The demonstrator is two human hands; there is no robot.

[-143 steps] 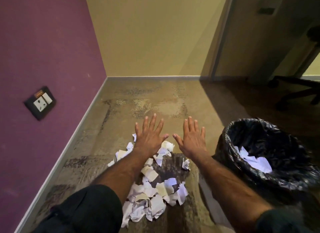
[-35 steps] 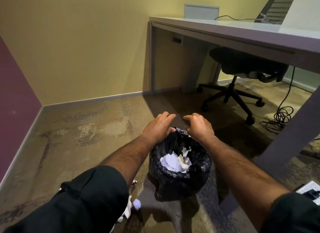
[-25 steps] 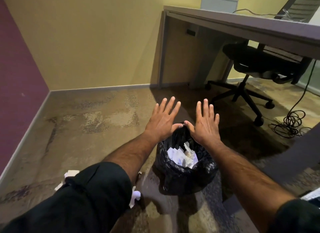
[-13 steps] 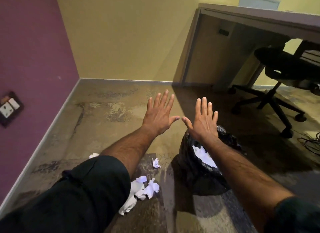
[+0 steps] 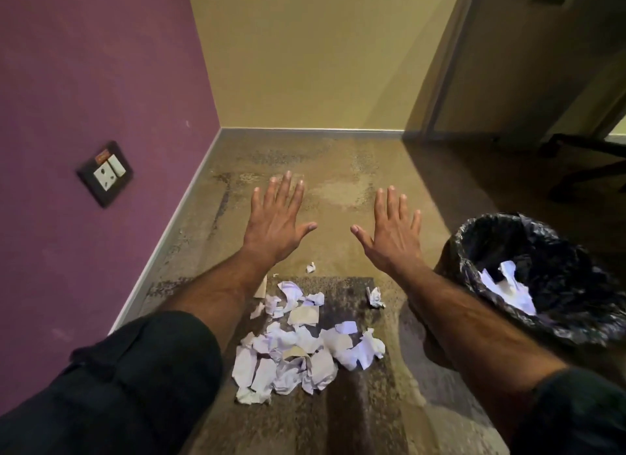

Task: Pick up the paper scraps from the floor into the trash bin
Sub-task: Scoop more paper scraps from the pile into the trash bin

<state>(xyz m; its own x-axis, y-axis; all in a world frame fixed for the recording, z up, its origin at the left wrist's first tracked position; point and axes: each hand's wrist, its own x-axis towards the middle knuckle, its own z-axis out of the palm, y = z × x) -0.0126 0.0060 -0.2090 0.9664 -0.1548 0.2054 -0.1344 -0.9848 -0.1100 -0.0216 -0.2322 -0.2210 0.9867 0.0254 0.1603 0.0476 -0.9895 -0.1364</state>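
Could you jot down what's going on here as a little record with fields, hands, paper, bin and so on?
left hand: open, fingers spread, holding nothing
right hand: open, fingers spread, holding nothing
crumpled white paper scraps: heaped on the floor below the hands
black-lined trash bin: to the right, some white paper inside
wall socket: on the purple wall
task status: unfinished

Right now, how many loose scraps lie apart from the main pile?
2: one small scrap beyond the pile, between the forearms, another crumpled scrap at its right. Others may hide under the left forearm.
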